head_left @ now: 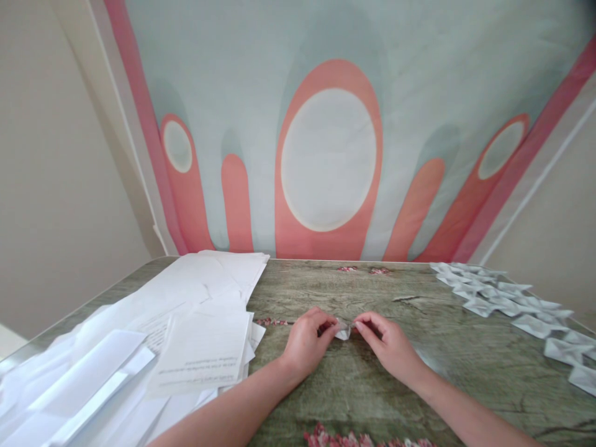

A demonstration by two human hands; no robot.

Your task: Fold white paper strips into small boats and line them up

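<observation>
Between my two hands, over the middle of the table, is a small folded white paper piece [343, 329]. My left hand [308, 338] pinches its left side between thumb and fingers. On the other side, my right hand [384, 344] has its thumb and index finger pinched at the paper's right tip. The exact folds are too small to make out. Off to the right, several folded paper pieces [528, 304] of a similar pale colour lie in rows along the table.
Loose white sheets [205, 347], some printed, are piled on the left of the table. A folded paper strip [88, 372] rests on the pile. The wood-patterned tabletop [298, 285] meets a curtain-like backdrop [326, 37] with coral shapes at its far edge.
</observation>
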